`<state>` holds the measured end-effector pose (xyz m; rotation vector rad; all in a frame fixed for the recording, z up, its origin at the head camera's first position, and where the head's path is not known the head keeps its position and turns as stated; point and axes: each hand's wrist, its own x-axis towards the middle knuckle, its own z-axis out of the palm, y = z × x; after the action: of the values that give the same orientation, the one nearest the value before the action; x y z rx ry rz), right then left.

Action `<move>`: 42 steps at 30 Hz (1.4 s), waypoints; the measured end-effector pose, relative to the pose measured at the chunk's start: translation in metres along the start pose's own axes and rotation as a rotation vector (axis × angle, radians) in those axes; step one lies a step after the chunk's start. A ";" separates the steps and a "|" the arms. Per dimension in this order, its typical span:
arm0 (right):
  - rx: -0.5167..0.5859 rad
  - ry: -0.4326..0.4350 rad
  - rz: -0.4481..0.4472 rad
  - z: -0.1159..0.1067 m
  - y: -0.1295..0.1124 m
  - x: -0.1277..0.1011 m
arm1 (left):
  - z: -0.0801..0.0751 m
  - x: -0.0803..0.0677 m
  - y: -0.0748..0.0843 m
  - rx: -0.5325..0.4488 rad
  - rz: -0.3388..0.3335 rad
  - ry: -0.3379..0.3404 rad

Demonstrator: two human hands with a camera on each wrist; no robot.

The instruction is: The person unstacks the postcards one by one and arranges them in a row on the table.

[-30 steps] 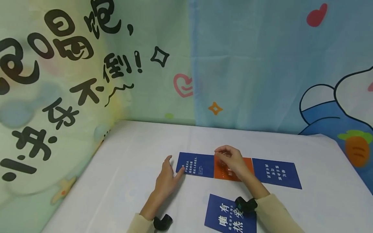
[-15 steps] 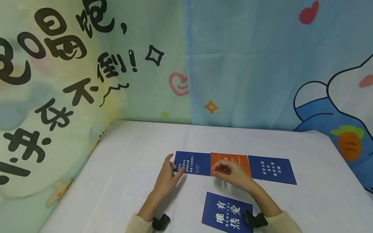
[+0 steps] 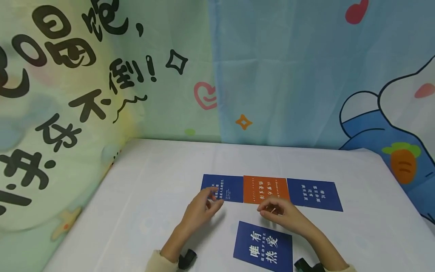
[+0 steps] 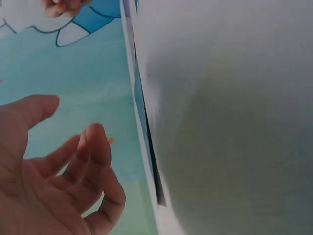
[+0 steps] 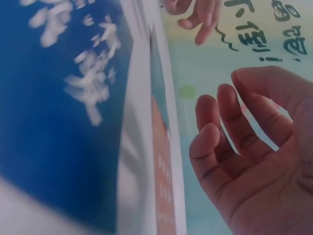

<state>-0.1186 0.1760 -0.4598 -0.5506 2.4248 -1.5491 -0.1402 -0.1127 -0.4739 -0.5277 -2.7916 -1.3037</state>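
Three cards lie side by side in a row on the white table: a blue card on the left, an orange card in the middle, and another blue card on the right. A fourth card, blue with large white characters, lies nearer the person. My left hand, fingers loosely bent, overlaps the left card's near corner in the head view. My right hand hovers just in front of the orange card. In the right wrist view its loosely curled fingers hold nothing.
The white table ends at a printed cloth backdrop along the back and left sides. Each wrist wears a small black camera, such as the left wrist camera.
My right hand has drawn back from over the orange card toward the person, uncovering its text. My left hand has shifted slightly right over the left card. The cards lie in the same arrangement.
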 end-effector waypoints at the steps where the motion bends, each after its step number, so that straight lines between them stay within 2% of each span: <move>1: 0.003 -0.004 0.010 -0.002 0.002 -0.003 | 0.000 -0.001 0.002 0.001 0.002 -0.019; 5: 0.004 -0.007 0.056 -0.007 0.012 -0.014 | 0.001 -0.003 0.010 0.002 -0.010 -0.102; 11: -0.047 0.023 0.107 -0.018 0.025 -0.029 | 0.001 -0.012 0.021 0.108 -0.056 -0.329; 15: -0.044 -0.011 0.116 -0.025 0.033 -0.039 | 0.005 -0.017 0.024 0.154 -0.082 -0.433; 17: -0.050 -0.056 0.095 -0.029 0.037 -0.043 | 0.008 -0.019 0.023 0.173 -0.067 -0.467; 20: -0.070 -0.147 0.051 -0.033 0.043 -0.047 | 0.010 -0.021 0.021 0.232 0.019 -0.513; 23: -0.124 -0.218 0.003 -0.036 0.048 -0.050 | 0.012 -0.022 0.019 0.303 0.126 -0.535; 26: -0.172 -0.259 -0.028 -0.039 0.052 -0.054 | 0.015 -0.024 0.020 0.347 0.171 -0.544; 32: -0.177 -0.319 -0.006 -0.041 0.050 -0.055 | 0.018 -0.022 0.017 0.341 0.217 -0.567; 37: -0.224 -0.293 -0.053 -0.039 0.054 -0.055 | 0.023 -0.021 0.013 0.322 0.227 -0.551; 42: -0.214 -0.272 -0.068 -0.038 0.056 -0.055 | 0.026 -0.019 0.012 0.291 0.216 -0.530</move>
<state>-0.0938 0.2521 -0.4959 -0.8320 2.3926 -1.1545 -0.1151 -0.0916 -0.4852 -1.2689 -3.1188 -0.7812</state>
